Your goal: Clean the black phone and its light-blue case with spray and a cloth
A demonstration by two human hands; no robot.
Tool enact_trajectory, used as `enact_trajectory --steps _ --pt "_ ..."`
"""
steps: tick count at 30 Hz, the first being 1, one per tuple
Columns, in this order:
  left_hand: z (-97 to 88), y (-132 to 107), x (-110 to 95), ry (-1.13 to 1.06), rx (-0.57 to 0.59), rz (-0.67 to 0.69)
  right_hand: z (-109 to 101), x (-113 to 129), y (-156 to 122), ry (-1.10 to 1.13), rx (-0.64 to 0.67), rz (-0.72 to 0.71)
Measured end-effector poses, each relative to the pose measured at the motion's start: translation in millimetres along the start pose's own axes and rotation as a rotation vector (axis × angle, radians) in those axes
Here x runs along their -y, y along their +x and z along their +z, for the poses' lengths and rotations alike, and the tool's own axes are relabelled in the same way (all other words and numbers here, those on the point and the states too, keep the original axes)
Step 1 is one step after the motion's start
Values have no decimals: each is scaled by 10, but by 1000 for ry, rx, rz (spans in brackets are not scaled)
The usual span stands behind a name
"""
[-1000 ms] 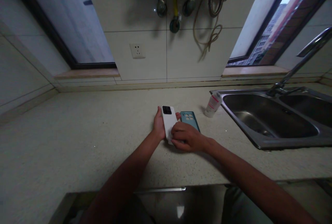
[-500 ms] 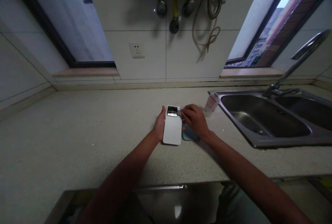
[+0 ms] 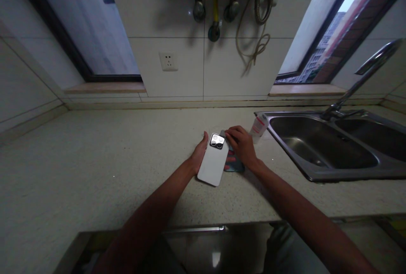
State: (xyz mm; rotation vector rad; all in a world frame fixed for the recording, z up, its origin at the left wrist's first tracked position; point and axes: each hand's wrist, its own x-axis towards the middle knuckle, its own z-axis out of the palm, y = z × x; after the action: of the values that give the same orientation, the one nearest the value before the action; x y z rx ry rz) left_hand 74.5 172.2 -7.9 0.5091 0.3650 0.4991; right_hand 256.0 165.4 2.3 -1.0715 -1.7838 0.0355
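Observation:
My left hand [image 3: 199,154] grips a white smartphone [image 3: 212,165] along its left side, the back and camera block facing up. The phone is tilted, its top leaning right. At its top right edge, my right hand [image 3: 241,143] is closed in a pinch on a small flat grey piece [image 3: 222,132], whose kind is too small to make out. Reddish fingertips show at the phone's right side. A dark, glossy phone-sized slab [image 3: 235,165] lies on the counter under my right hand, partly covered. Just beyond that hand is a translucent container with red print [image 3: 259,126].
The pale speckled countertop [image 3: 95,160] runs along a tiled wall. To the right is a double steel sink [image 3: 317,174] with a chrome faucet [image 3: 361,80]. A wall socket [image 3: 168,61], hoses and a hanging cord [image 3: 253,56] are at the back.
The phone has turned clockwise, its top moving right and its lower end nearer me. My left hand has shifted slightly right with it; my right hand has moved a little right.

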Motion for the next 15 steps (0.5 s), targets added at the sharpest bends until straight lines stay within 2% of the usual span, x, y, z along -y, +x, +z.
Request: enact_trajectory --steps 3,7,10,15 --pt "-22 0 27 28 56 -39 -10 -30 23 39 72 -3" --pt "2 -1 85 87 57 -65 18 -29 -5 39 200 8" --pt "36 3 113 89 -24 -26 59 36 -59 0 232 -76" --pt "49 54 129 15 -190 76 122 154 -118 -71 290 -326"
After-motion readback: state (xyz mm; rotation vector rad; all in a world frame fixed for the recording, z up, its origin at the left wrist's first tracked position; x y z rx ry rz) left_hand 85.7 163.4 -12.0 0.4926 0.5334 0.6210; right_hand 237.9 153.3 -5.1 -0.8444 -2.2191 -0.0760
